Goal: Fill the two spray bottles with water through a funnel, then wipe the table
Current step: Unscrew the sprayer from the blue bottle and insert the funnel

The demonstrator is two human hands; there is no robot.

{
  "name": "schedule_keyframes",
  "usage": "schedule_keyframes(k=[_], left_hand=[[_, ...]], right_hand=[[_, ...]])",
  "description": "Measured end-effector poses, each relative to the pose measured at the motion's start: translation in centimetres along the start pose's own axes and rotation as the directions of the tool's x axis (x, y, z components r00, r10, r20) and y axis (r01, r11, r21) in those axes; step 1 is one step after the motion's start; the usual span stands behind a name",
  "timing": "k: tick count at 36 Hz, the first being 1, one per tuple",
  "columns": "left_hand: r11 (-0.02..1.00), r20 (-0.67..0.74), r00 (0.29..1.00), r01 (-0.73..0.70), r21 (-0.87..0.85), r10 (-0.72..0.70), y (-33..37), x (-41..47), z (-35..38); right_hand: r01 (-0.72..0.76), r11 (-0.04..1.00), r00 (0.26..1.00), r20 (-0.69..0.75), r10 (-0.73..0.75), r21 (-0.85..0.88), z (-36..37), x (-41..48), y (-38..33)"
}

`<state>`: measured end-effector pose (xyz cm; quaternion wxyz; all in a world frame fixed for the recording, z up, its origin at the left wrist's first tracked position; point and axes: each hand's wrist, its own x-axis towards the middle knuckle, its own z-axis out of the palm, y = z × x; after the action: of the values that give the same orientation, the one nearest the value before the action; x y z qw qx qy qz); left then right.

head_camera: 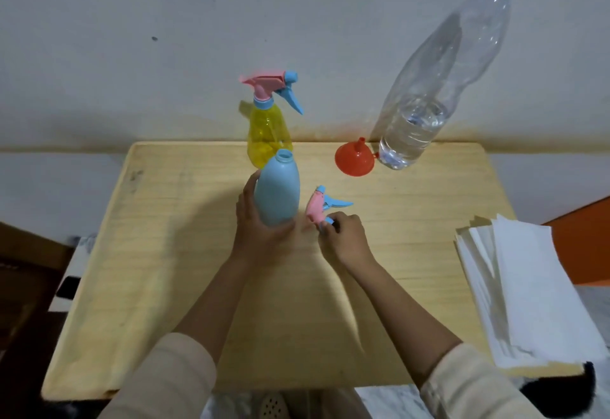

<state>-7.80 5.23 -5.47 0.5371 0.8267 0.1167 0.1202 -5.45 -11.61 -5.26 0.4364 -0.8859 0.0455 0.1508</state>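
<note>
Nothing legible shows anywhere. The clear water bottle (439, 72), the yellow spray bottle (268, 133) left of it and the blue spray bottle (278, 195) carry no readable text, brand or number.

A pale, plain wall (198, 22) fills the far side, with a brownish stain band (330, 129) low along it, just behind a light wooden surface (165, 253). Dark brown furniture (26, 270) sits at left; an orange panel (581, 243) shows at right.

Cupped left hand (255, 224), right hand (345, 238) in fingertip pinch.
</note>
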Motion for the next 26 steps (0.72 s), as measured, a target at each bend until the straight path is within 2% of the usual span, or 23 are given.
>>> schedule_keyframes(k=[8, 12, 15, 20, 26], left_hand=[[0.998, -0.054, 0.998, -0.036, -0.047, 0.033, -0.1, 0.7, 0.1], [0.996, -0.067, 0.997, -0.033, -0.083, 0.027, -0.3, 0.7, -0.2], [0.993, -0.035, 0.999, -0.020, -0.117, 0.016, -0.4, 0.6, -0.5], [0.990, 0.005, 1.000, -0.013, -0.141, 0.014, -0.9, 0.8, -0.5], [0.990, 0.017, 0.999, -0.045, -0.132, 0.048, -1.3, 0.7, -0.6]], right_hand=[[0.022, 1.000, 0.993, -0.118, -0.021, 0.012, 0.0, 0.7, -1.6], [0.092, 0.995, 0.954, -0.288, -0.078, 0.034, -1.2, 1.9, -1.9], [0.071, 0.996, 0.924, -0.380, -0.048, 0.047, -2.4, 4.2, -1.6], [0.025, 0.997, 0.915, -0.404, 0.004, 0.067, -2.8, 8.4, -1.0], [-0.050, 0.992, 0.875, -0.485, -0.011, -0.113, -1.1, 11.1, -1.2]])
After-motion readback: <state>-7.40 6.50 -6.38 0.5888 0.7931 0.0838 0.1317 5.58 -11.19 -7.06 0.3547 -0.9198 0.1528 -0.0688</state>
